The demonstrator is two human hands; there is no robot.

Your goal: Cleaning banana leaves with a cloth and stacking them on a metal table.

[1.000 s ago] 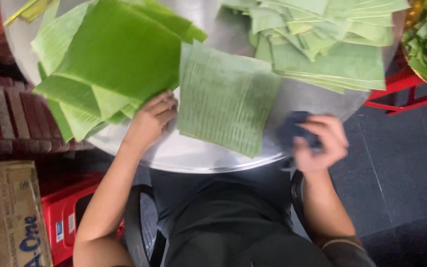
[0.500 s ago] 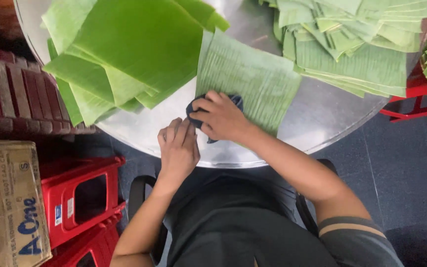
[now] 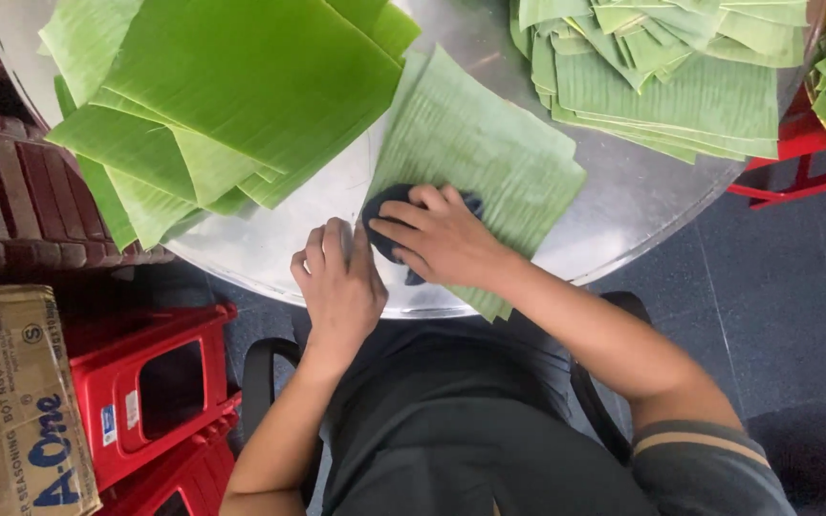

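Note:
My right hand [image 3: 437,239] presses a dark cloth [image 3: 386,204] onto the near left corner of a pale green banana leaf sheet [image 3: 485,158] that lies flat on the round metal table [image 3: 623,215]. My left hand [image 3: 336,277] rests palm down at the table's near edge, fingers together, just left of the cloth and touching the leaf's corner. It holds nothing.
A pile of large bright green leaves [image 3: 222,96] covers the table's left side. A stack of cut leaf pieces [image 3: 671,67] lies at the back right. Red plastic stools [image 3: 155,382] and a cardboard box [image 3: 16,401] stand on the floor to my left.
My right hand carried the dark cloth from the table's right edge leftward onto the leaf. My left hand slid off the leaf to the table's near edge.

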